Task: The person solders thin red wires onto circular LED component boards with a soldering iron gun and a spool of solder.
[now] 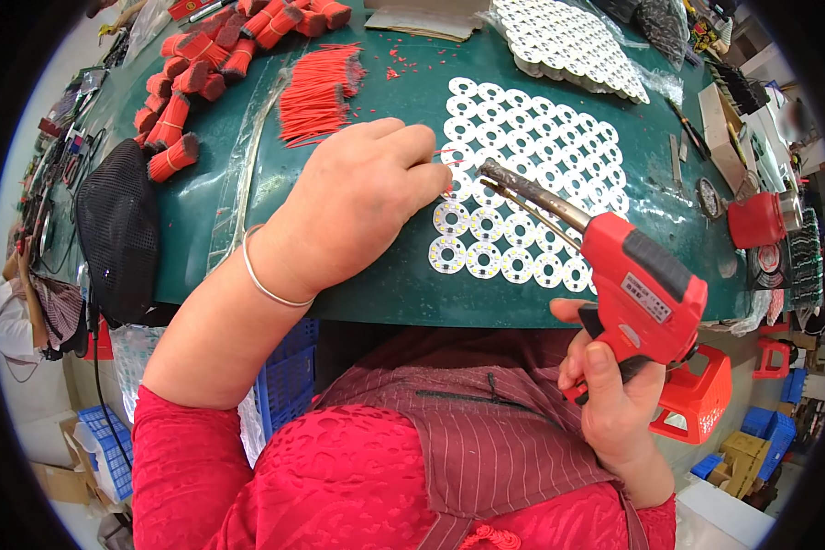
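Note:
A sheet of round white LED boards (470,258), joined in rows with a hole in each, lies on the green work surface (376,298). My left hand (367,188) is over the sheet's left edge, fingers pinched on thin red wires (451,162) whose ends stick out to the right. In my right hand (614,394) is a red and black soldering gun (640,286), its handle gripped from below. The gun's dark metal tip points up and left over the boards, just right of the wire ends; contact cannot be made out.
Loose red wires (316,96) lie beyond my left hand, with tied red wire bundles (176,119) farther left. More white boards (573,50) are stacked at the back. A black mesh cap (115,229) sits at the left edge; a red container (756,220) stands far right.

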A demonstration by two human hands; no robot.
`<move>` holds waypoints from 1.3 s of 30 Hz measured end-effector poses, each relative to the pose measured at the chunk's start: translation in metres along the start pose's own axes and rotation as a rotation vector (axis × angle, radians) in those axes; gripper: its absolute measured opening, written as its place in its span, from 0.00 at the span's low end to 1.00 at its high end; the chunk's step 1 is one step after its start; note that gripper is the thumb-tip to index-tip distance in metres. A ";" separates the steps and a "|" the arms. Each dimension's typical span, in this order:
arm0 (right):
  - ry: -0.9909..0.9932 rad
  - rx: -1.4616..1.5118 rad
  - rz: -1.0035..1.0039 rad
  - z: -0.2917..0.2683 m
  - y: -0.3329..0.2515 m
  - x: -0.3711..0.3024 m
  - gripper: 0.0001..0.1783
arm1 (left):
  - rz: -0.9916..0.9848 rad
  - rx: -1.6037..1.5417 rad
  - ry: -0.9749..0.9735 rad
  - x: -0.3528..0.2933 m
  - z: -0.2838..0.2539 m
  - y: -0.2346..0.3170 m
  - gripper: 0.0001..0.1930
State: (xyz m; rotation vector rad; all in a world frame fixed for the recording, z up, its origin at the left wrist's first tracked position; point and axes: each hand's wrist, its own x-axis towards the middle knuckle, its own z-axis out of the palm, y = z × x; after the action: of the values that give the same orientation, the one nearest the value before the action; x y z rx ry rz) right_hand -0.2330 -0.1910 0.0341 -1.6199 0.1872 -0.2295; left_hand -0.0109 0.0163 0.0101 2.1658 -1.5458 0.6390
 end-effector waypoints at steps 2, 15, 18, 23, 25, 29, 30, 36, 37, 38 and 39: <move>0.003 0.004 0.006 0.001 0.000 0.000 0.14 | 0.002 -0.004 0.020 0.001 0.000 -0.001 0.09; 0.030 0.008 -0.025 0.007 0.005 0.001 0.28 | -0.019 -0.009 -0.003 -0.002 -0.003 0.003 0.08; 0.010 0.012 -0.020 0.003 0.007 0.002 0.28 | -0.036 -0.023 -0.021 -0.001 0.000 0.002 0.08; -0.034 -0.011 -0.041 0.003 0.008 0.003 0.28 | -0.067 -0.040 -0.037 -0.002 0.001 0.001 0.07; -0.050 -0.029 -0.057 0.002 0.009 0.004 0.27 | -0.073 -0.043 -0.036 -0.002 0.000 0.001 0.07; -0.044 -0.010 -0.058 0.000 0.012 0.004 0.21 | -0.075 -0.047 -0.047 -0.003 0.001 0.000 0.07; -0.044 -0.011 -0.058 -0.001 0.014 0.003 0.21 | -0.076 -0.048 -0.046 -0.003 0.001 0.000 0.07; -0.014 -0.038 -0.055 0.002 0.016 0.003 0.22 | -0.061 -0.049 -0.024 -0.002 0.001 0.000 0.07; 0.001 -0.017 -0.076 0.005 0.016 0.005 0.21 | -0.065 -0.051 -0.030 -0.002 0.001 0.000 0.07; 0.016 0.003 -0.097 0.006 0.015 0.006 0.20 | -0.068 -0.054 -0.036 -0.002 0.001 0.000 0.06; 0.015 0.004 -0.097 0.007 0.014 0.006 0.20 | -0.070 -0.054 -0.037 -0.003 0.002 0.000 0.06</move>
State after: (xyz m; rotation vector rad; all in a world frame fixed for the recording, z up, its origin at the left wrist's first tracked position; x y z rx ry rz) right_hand -0.2247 -0.1872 0.0197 -1.6258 0.1202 -0.3165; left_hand -0.0111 0.0175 0.0073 2.1923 -1.4815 0.5321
